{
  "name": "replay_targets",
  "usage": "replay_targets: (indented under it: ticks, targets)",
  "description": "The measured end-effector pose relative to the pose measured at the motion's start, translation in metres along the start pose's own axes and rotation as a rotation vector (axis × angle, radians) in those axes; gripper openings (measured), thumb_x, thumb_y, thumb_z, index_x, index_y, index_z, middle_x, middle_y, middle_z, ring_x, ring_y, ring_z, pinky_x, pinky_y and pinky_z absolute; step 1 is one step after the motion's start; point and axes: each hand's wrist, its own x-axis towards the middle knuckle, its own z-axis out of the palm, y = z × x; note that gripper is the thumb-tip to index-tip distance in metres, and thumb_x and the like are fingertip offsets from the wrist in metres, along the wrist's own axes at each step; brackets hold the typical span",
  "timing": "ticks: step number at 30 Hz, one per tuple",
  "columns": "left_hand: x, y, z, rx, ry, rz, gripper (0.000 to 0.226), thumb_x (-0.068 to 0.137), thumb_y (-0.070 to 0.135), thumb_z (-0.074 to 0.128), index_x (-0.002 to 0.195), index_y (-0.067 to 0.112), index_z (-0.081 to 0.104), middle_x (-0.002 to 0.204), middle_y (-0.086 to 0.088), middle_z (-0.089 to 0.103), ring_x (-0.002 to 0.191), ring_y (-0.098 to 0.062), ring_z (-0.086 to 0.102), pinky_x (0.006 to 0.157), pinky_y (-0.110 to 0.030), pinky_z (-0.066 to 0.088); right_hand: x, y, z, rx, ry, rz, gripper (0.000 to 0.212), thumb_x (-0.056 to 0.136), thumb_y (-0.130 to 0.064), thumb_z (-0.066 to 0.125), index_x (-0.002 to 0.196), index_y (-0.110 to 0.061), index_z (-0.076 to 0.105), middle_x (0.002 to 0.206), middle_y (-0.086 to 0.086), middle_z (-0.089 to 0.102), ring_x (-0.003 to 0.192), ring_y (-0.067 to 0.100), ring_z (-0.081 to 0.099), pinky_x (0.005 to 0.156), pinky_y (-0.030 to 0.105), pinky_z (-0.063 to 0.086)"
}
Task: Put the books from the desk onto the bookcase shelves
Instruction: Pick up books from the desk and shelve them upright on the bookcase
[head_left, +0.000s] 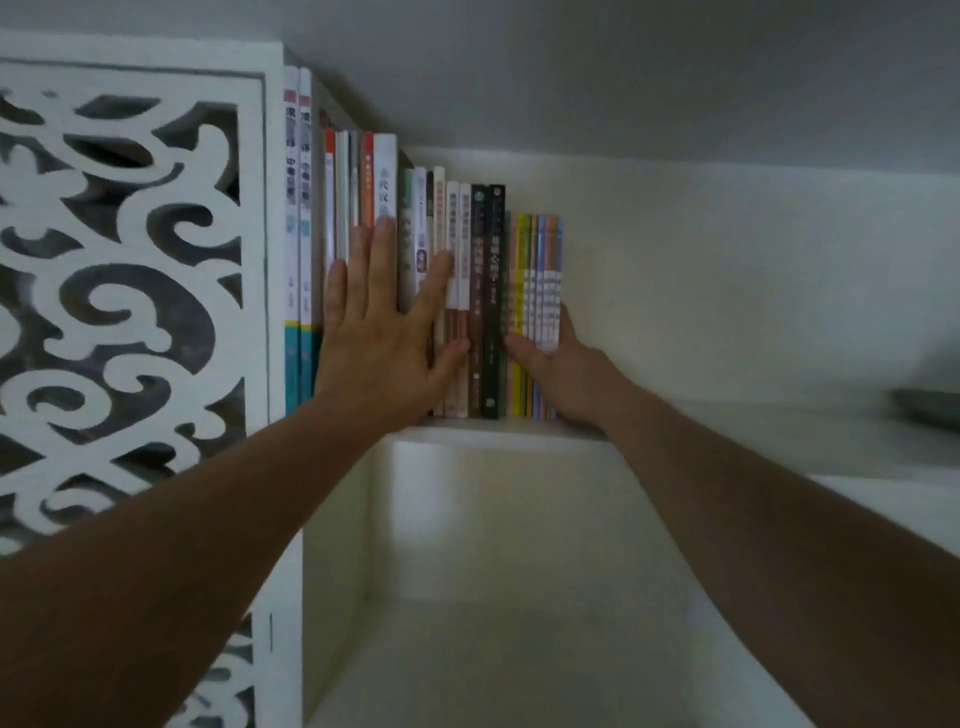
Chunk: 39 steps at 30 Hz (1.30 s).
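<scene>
Smooth matt white painted board on bookcase shelf (498, 431). Glossy paper spines on books (488, 291). Matt white fretwork panel (130, 291).

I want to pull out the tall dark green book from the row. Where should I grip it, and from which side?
Pinch the dark green book by the upper part of its spine, coming straight from the front. It stands upright, packed between neighbours, so only the spine is exposed, and the right hand crowds its lower part.
</scene>
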Motion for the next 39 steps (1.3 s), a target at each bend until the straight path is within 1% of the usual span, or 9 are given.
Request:
replay_targets:
  ticks: [6,10,15,20,24,28,33,36,39]
  targets:
    - [-0.069,0.007,0.011,-0.148,-0.053,0.065,0.082,0.099,0.072,0.024,0.168,0.031,0.005,0.172,-0.026,-0.011,0.159,-0.046,-0.009,0.128,-0.063,0.003,-0.031,-0.010,0.004,-0.500,-0.100,0.232,0.084,0.101,-0.079,0.014,0.158,-0.026,0.044,0.152,0.012,0.054,0.124,0.030,0.058,0.100,0.032,0.042]
    - [-0.098,0.024,0.008,-0.166,-0.146,0.026,0.095,0.091,0.083,0.023,0.168,0.029,0.009,0.173,-0.021,-0.016,0.159,-0.045,-0.012,0.128,-0.064,0.005,-0.034,-0.005,-0.011,-0.474,0.007,0.253,0.069,0.106,-0.070,0.019,0.114,-0.019,0.064,0.112,0.009,0.065,0.099,0.027,0.060,0.084,0.031,0.040]
    - [-0.105,0.021,0.000,-0.157,-0.250,0.054,0.106,0.083,0.085,0.024,0.168,0.027,0.001,0.172,-0.019,-0.021,0.157,-0.044,-0.020,0.128,-0.061,-0.002,-0.029,0.001,-0.003,-0.690,-0.014,0.166,0.057,0.108,-0.062,0.034,0.123,-0.014,0.062,0.100,0.006,0.063,0.098,0.029,0.065,0.074,0.032,0.045]
    - [-0.119,0.040,-0.004,-0.155,-0.282,-0.018,0.111,0.083,0.067,0.065,0.168,0.023,0.009,0.172,-0.026,-0.010,0.157,-0.049,-0.012,0.127,-0.066,-0.001,-0.039,-0.009,0.002,-0.398,0.064,0.209,0.046,0.096,-0.072,0.055,0.089,-0.028,0.065,0.083,-0.008,0.064,0.077,0.011,0.063,0.059,0.027,0.044]
    - [-0.117,0.090,-0.020,-0.278,-0.208,0.015,0.098,0.087,0.050,0.061,0.168,0.026,0.011,0.173,-0.024,-0.005,0.158,-0.049,-0.006,0.126,-0.069,0.005,-0.082,0.006,0.017,-0.612,0.223,-0.062,0.042,0.102,-0.052,0.043,0.124,-0.023,0.064,0.109,0.003,0.070,0.095,0.027,0.069,0.073,0.037,0.050]
    - [-0.131,0.163,-0.023,-0.523,-0.288,0.115,0.100,0.091,0.046,0.068,0.168,0.030,0.006,0.176,-0.008,0.000,0.160,-0.041,-0.014,0.122,-0.062,0.016,-0.181,0.083,-0.015,-0.607,0.075,-0.449,0.067,0.094,-0.031,0.062,0.158,-0.018,0.045,0.165,0.006,0.041,0.156,0.025,0.030,0.128,0.045,0.023]
    - [-0.166,0.274,-0.008,-0.675,-0.262,0.079,0.086,0.087,0.036,0.075,0.162,0.026,0.035,0.174,-0.003,0.019,0.160,-0.039,0.014,0.111,-0.057,0.042,-0.301,0.207,-0.094,-0.446,0.033,-0.134,0.061,0.099,-0.033,0.054,0.159,-0.030,0.042,0.169,-0.023,0.026,0.151,-0.002,0.032,0.115,0.016,0.032]
    - [-0.184,0.348,0.008,-0.651,-0.179,0.137,0.064,0.086,0.040,0.063,0.146,0.016,0.060,0.160,-0.014,0.045,0.150,-0.058,0.026,0.120,-0.074,0.020,-0.355,0.275,-0.136,-0.384,0.019,0.071,0.062,0.097,-0.043,0.048,0.158,-0.041,0.039,0.163,-0.043,0.014,0.146,-0.019,0.024,0.116,0.011,0.028]
    - [-0.205,0.407,0.017,-0.690,-0.158,0.062,0.052,0.085,0.036,0.058,0.132,0.016,0.068,0.154,-0.016,0.051,0.146,-0.050,0.040,0.119,-0.064,0.029,-0.411,0.346,-0.172,-0.368,0.001,0.270,0.059,0.094,-0.045,0.047,0.153,-0.048,0.042,0.159,-0.048,0.016,0.142,-0.025,0.023,0.117,0.012,0.030]
